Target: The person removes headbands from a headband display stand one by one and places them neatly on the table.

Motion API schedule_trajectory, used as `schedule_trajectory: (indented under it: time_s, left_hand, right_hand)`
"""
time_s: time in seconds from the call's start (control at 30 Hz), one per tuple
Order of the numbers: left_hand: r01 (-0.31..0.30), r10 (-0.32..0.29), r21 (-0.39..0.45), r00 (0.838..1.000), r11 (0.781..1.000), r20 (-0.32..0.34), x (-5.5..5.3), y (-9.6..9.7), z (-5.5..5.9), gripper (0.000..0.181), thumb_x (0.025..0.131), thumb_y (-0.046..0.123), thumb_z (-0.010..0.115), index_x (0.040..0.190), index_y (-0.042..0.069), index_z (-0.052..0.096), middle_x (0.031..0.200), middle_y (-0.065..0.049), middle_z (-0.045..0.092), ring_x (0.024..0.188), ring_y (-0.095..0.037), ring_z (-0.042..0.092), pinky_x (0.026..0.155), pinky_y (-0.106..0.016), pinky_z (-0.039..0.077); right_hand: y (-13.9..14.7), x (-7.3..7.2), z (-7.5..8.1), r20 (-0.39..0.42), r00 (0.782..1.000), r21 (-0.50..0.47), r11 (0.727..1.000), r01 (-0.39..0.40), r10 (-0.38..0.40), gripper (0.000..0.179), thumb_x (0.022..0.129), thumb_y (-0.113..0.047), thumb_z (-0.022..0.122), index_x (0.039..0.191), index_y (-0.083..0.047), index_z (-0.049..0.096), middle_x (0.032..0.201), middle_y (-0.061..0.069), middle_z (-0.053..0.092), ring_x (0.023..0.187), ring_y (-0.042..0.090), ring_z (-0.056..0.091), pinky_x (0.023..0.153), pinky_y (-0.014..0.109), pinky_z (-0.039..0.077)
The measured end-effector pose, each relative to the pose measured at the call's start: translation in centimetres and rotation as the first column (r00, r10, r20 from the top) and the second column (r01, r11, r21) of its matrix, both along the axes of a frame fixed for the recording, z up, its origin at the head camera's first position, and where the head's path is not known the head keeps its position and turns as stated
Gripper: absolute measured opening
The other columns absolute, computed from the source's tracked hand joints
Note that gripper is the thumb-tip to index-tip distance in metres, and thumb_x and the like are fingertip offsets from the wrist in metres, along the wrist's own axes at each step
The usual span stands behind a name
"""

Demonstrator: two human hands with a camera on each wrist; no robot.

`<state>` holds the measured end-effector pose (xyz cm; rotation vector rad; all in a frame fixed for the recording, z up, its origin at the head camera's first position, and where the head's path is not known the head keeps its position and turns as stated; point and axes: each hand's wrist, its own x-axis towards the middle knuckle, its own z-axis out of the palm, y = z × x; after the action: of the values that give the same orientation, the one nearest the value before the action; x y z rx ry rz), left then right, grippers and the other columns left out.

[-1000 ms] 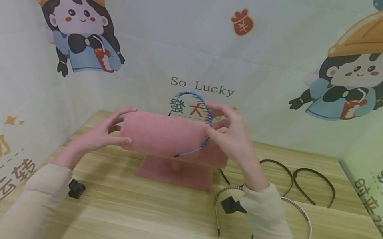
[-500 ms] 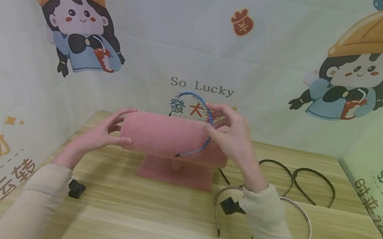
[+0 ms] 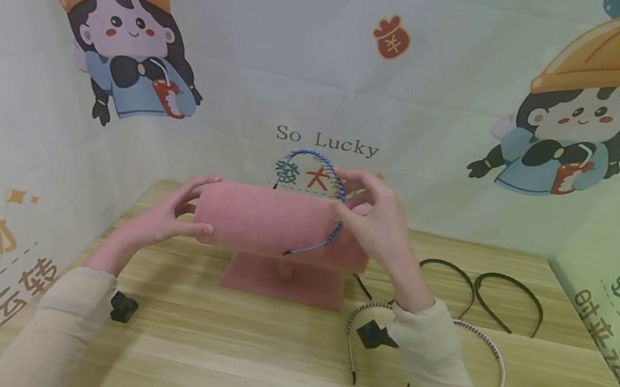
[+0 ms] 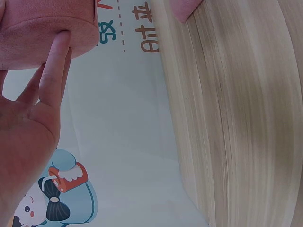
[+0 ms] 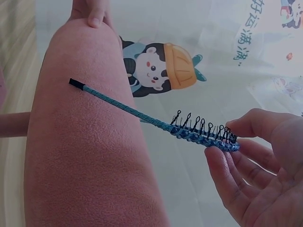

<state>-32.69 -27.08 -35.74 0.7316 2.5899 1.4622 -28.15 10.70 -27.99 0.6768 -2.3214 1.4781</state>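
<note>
A pink padded roll (image 3: pixel 268 217) lies level on a post above a flat pink base (image 3: pixel 283 279). My left hand (image 3: pixel 162 220) grips its left end, thumb on the front and fingers at the top and end. Between thumb and fingers my right hand (image 3: pixel 374 218) pinches a blue braided headband (image 5: pixel 203 138) with black wire teeth along its inner side. The band arches above the right part of the roll. One black-tipped leg slants across the roll's front; the other tip shows just above the roll's back edge. Whether the band touches the roll, I cannot tell.
Two black headbands, one (image 3: pixel 466 278) beside the other (image 3: pixel 521 284), lie on the wooden table (image 3: pixel 242 354) at the right. Nearer are pale wrapped headbands (image 3: pixel 501 366), partly under my right forearm. Printed cloth walls (image 3: pixel 267 70) enclose the back and sides.
</note>
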Motion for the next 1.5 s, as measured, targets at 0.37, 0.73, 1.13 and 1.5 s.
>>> schedule_trajectory:
  time_s: [0.37, 0.73, 1.13, 1.5]
  left_hand:
    - [-0.004, 0.004, -0.011, 1.0, 1.0, -0.002, 0.0, -0.1, 0.0, 0.087, 0.091, 0.013, 0.071, 0.157, 0.034, 0.018, 0.158, -0.014, 0.029, 0.133, -0.039, 0.043, 0.091, -0.035, 0.051]
    - [-0.008, 0.008, -0.016, 1.0, 1.0, -0.006, -0.1, -0.1, -0.1, 0.088, 0.091, 0.014, 0.071, 0.158, 0.03, 0.017, 0.158, -0.013, 0.03, 0.134, -0.039, 0.044, 0.093, -0.039, 0.05]
    - [-0.011, 0.011, -0.019, 1.0, 1.0, -0.009, 0.0, -0.1, -0.1, 0.087, 0.091, 0.014, 0.071, 0.156, 0.037, 0.018, 0.157, -0.013, 0.031, 0.133, -0.038, 0.044, 0.092, -0.039, 0.05]
    - [-0.01, 0.009, -0.02, 1.0, 1.0, -0.011, 0.1, 0.0, 0.0, 0.087, 0.091, 0.014, 0.071, 0.156, 0.036, 0.018, 0.157, -0.012, 0.031, 0.132, -0.037, 0.044, 0.092, -0.035, 0.051]
  right_hand:
    - [0.4, 0.1, 0.4, 0.0, 1.0, 0.002, 1.0, 0.022, -0.022, 0.042, 0.089, -0.007, 0.069, 0.129, -0.014, 0.064, 0.111, 0.01, 0.068, 0.087, 0.021, 0.065, 0.071, 0.029, 0.058]
    - [1.2, 0.3, 0.6, -0.043, 0.999, 0.01, 0.999, 0.034, -0.033, 0.042, 0.089, -0.009, 0.071, 0.13, -0.016, 0.064, 0.111, 0.011, 0.069, 0.086, 0.019, 0.066, 0.065, 0.026, 0.056]
    - [1.7, 0.6, 0.9, -0.068, 0.997, 0.01, 1.0, 0.026, -0.025, 0.044, 0.088, -0.006, 0.072, 0.13, -0.014, 0.063, 0.109, 0.013, 0.07, 0.084, 0.018, 0.065, 0.062, 0.023, 0.055]
    - [2.1, 0.8, 0.8, -0.091, 0.995, 0.0, 0.999, 0.033, -0.033, 0.043, 0.088, -0.007, 0.072, 0.13, -0.016, 0.064, 0.109, 0.009, 0.07, 0.083, 0.015, 0.065, 0.062, 0.022, 0.053]
